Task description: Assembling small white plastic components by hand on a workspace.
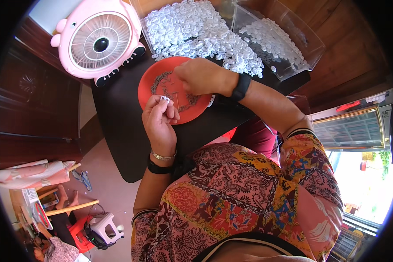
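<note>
White plastic piece [164, 99] is pinched by the left hand [158, 120], over the red plate [160, 66]. Over its far-right side, the right hand [201, 76] seems selecting small metal parts [155, 85]; its grasp I cannot tell. Next move probably needs careful aligning.

A dark table [124, 144] spans the upper centre. On it sit a red plate [190, 114], heaped white oval pieces [192, 32] (a few strays too), a clear bin [313, 51] upper right, a pink fan [81, 61] upper left.
</note>
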`<state>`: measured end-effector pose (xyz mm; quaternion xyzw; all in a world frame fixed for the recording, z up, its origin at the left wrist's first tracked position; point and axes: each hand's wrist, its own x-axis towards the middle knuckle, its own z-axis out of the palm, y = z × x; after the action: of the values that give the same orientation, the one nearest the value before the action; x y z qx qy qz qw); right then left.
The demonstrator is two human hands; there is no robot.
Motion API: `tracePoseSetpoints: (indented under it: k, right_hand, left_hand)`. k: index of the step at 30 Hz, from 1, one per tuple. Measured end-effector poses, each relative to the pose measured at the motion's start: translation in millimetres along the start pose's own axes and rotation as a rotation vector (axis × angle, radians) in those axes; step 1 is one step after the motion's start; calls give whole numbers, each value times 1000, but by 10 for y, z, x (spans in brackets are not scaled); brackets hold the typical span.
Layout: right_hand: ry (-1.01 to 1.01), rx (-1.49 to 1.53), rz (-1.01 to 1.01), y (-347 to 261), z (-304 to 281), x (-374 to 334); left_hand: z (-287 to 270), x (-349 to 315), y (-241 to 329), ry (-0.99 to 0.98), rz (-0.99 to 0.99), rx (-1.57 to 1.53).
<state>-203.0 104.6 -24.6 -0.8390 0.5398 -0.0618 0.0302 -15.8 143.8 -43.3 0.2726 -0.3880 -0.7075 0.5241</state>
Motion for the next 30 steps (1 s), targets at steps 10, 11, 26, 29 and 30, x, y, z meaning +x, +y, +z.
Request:
tracePoseSetpoints:
  k: [10, 11, 26, 29, 30]
  right_hand:
    - [267, 1231, 142, -25, -95, -543]
    - [254, 1362, 184, -50, -95, -593]
    - [277, 1530, 170, -330, 4, -695]
    - [279, 1505, 132, -355, -39, -701]
    - [280, 1505, 134, -356, -45, -704]
  left_hand:
    - [114, -58, -73, -119, -8, 218]
    - [141, -58, -93, -141, 19, 225]
    - [221, -83, -166, -177, 51, 320]
    - [194, -83, -177, -181, 47, 313]
    - [189, -81, -179, -183, 44, 317]
